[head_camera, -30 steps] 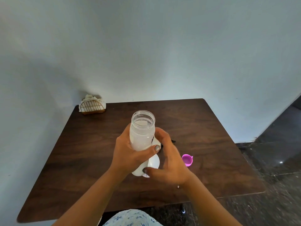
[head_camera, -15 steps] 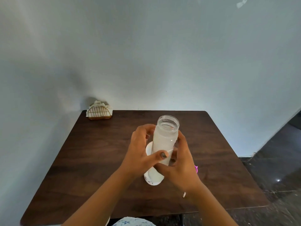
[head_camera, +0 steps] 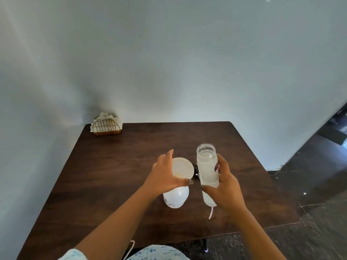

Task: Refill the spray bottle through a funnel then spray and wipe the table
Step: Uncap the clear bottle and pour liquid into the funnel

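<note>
head view: right hand [head_camera: 224, 186] grasps the uncapped refill bottle [head_camera: 207, 169], fingers wrapped round its body, mouth up, slightly tilted, above the table [head_camera: 112, 181]. the funnel [head_camera: 182, 167] sits in the spray bottle [head_camera: 175, 198], mid-table, just beside it. left hand [head_camera: 164, 177] has its fingers extended, thumb on the funnel's near rim. napkin holder [head_camera: 107, 124] stands in the far left corner.

1. Table [head_camera: 116, 175]: dark brown, streaked wood grain.
2. Funnel [head_camera: 183, 167]: milky white, faint yellow tint inside.
3. Spray bottle [head_camera: 175, 198]: translucent white, small dark marks at its 7 o'clock.
4. Tall bottle [head_camera: 207, 169]: frosted white, clear neck; purple label [head_camera: 216, 167] at its 3 o'clock.
5. Holder [head_camera: 106, 126], table's 10 o'clock: gold wire bars; napkins [head_camera: 105, 115] white.
6. Wall [head_camera: 187, 62]: pale grey-blue.
7. Floor [head_camera: 319, 184], 3 o'clock: glossy black-grey.
8. Garment [head_camera: 155, 253], 6 o'clock: pale blue, darker blue flower print.
</note>
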